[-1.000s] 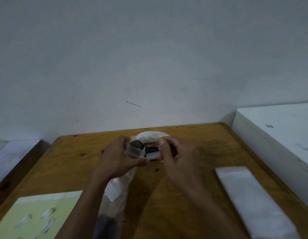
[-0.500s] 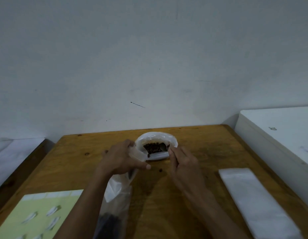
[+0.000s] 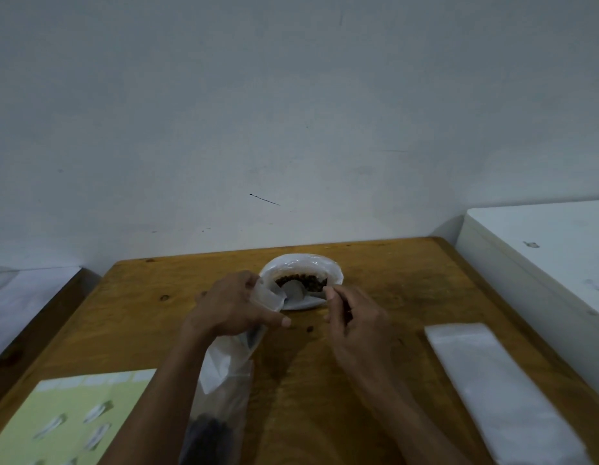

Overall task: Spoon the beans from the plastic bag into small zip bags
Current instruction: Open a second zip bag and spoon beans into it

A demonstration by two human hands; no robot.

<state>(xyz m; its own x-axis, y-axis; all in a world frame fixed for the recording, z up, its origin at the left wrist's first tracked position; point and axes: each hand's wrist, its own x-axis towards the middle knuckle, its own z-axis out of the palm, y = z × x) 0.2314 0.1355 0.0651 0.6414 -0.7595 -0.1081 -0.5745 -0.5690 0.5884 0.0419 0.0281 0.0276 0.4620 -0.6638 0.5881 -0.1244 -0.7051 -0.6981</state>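
Beans [image 3: 301, 281] lie in the open plastic bag [image 3: 301, 263] at the table's [image 3: 392, 263] far middle, the spoon [image 3: 293, 290] dipped among them. Right hand [image 3: 352, 322] pinches its handle; left hand [image 3: 234, 305] grips a long clear bag [image 3: 224, 380], seemingly holding dark beans low down. Much remains. The near centre is open; a bag stack [image 3: 499, 387] lies right.

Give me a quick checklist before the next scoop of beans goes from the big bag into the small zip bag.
1. Spoon in the beans: ok, its bowl lies in the open plastic bag.
2. Right hand on the spoon handle: ok.
3. Left hand holding the small zip bag: ok.
4. Zip bag mouth open: cannot tell.
5. Spills: not ok, a stray bean lies on the table.
6. Spare bags nearby: ok.
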